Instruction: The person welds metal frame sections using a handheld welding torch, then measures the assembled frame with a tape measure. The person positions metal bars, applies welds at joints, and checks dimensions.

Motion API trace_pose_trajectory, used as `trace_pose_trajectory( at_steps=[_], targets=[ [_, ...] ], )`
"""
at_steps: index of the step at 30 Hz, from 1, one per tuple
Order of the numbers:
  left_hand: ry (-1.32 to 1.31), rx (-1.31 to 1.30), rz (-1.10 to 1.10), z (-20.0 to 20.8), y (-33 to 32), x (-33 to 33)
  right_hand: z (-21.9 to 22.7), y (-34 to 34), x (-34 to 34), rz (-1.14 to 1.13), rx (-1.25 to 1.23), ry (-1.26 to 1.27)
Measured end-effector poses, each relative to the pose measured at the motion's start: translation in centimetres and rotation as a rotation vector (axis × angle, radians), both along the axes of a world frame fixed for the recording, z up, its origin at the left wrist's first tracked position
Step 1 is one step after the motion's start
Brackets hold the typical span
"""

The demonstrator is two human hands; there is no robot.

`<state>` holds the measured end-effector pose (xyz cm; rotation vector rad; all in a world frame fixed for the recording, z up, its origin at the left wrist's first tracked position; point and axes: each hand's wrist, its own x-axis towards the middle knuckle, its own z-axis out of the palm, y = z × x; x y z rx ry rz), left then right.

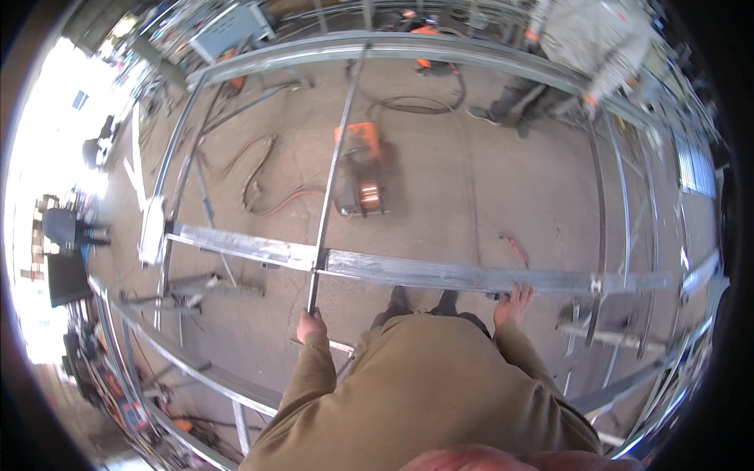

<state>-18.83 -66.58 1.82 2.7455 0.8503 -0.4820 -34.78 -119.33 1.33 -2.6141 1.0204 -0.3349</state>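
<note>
My left hand (312,323) is closed around the near end of a long thin metal bar (335,169). That bar crosses over a flat grey metal beam (408,268) and reaches up to the far rail. My right hand (514,304) rests at the beam's near edge, its fingers stretched out and somewhat apart. Beside its thumb is a small dark piece (495,296), too small to name. I stand on the near side of the beam, inside a large metal frame.
A co-worker in grey (593,47) stands at the far right by the far rail (393,49). An orange machine with a copper-coloured wire spool (367,192) sits on the floor beyond the beam. Hoses (416,104) lie about. A curved near-left rail (188,361) borders my side.
</note>
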Motion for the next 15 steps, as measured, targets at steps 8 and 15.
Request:
trace_pose_trajectory(
  at_steps=[8, 15],
  targets=[
    [0.023, -0.02, 0.039, 0.8, -0.29, 0.21, -0.17, 0.04, -0.06, 0.008, -0.018, 0.012],
    [0.024, -0.015, 0.014, 0.79, -0.21, 0.17, -0.42, 0.04, -0.16, -0.014, -0.049, 0.045]
  ],
)
